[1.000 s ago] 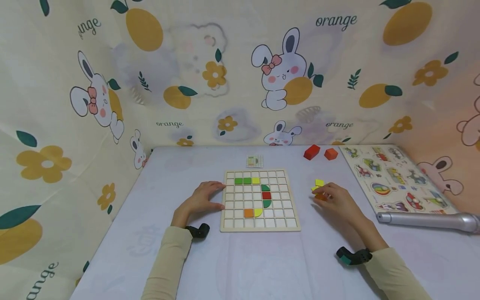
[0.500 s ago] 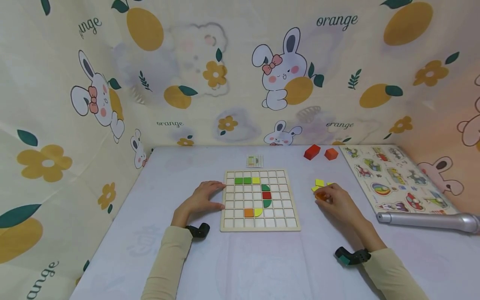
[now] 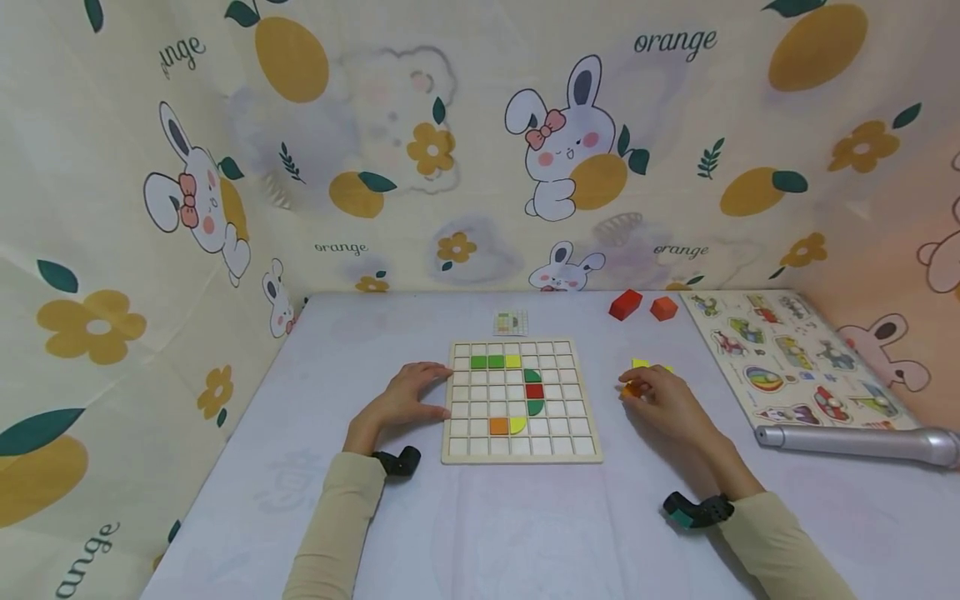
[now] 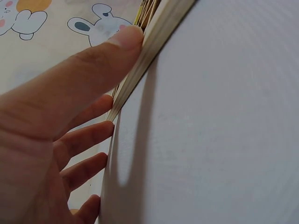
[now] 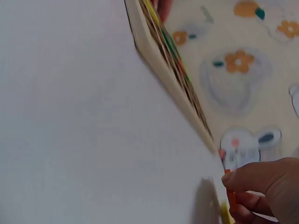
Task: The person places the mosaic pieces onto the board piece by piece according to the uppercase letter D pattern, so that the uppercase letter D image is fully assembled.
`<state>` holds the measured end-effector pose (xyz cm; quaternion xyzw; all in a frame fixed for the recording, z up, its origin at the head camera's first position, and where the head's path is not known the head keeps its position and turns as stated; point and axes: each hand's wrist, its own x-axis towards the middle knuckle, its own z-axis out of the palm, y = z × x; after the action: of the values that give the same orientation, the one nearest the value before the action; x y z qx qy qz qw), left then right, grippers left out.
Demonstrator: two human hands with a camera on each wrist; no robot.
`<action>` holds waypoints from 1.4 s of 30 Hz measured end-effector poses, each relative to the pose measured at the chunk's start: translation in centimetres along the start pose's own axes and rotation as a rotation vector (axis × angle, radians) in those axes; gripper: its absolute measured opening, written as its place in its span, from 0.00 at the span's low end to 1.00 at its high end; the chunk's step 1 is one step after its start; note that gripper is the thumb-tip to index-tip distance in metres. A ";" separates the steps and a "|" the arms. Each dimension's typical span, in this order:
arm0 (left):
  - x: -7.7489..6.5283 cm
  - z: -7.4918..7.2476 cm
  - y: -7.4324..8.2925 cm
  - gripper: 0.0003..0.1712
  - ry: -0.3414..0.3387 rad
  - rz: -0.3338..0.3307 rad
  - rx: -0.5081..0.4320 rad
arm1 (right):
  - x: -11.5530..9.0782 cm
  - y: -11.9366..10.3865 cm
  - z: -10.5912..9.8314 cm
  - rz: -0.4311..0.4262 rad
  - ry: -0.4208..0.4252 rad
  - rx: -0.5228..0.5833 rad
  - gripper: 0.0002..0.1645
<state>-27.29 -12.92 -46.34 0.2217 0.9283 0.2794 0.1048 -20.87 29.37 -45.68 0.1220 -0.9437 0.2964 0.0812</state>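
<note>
A wooden grid board lies on the table with green, yellow, red and orange tiles in some of its cells. My left hand rests at its left side, thumb and fingers extended along the edge. To the right of the board, my right hand pinches a small orange tile between thumb and fingers, seen edge-on in the right wrist view. Yellow tiles lie just behind that hand, which partly hides them.
A small printed card lies behind the board. Farther right sit a red block and an orange-red block. A picture puzzle board occupies the right side, with a silver tube along its front edge.
My right hand, pinching the orange tile, has shifted slightly left from the yellow tiles. My left hand stays at the board's edge.
</note>
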 end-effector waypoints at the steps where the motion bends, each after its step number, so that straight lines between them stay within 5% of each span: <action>1: 0.0 0.0 0.0 0.42 0.001 0.001 0.000 | 0.2 -0.5 0.2 -0.008 -0.008 0.010 0.17; 6: 0.0 0.0 0.0 0.42 0.004 0.005 0.003 | 1.2 -3.4 1.9 -0.035 -0.071 0.054 0.18; 16: 0.1 0.2 -0.3 0.42 0.002 0.004 0.016 | 2.2 -8.6 5.7 -0.211 -0.192 0.169 0.13; 24: 0.1 0.1 -0.4 0.43 -0.001 0.036 0.035 | 2.9 -11.8 8.2 -0.385 -0.210 0.207 0.12; 32: 0.0 0.2 -0.5 0.42 0.032 0.100 0.046 | 3.4 -13.4 10.5 -0.425 -0.253 0.235 0.09; 42: 0.0 -0.1 -0.4 0.42 0.006 0.061 0.054 | 3.7 -13.6 11.3 -0.477 -0.235 0.156 0.08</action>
<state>-27.47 -13.24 -46.49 0.2517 0.9286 0.2581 0.0875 -21.50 11.34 -46.62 0.3801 -0.8657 0.3245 0.0289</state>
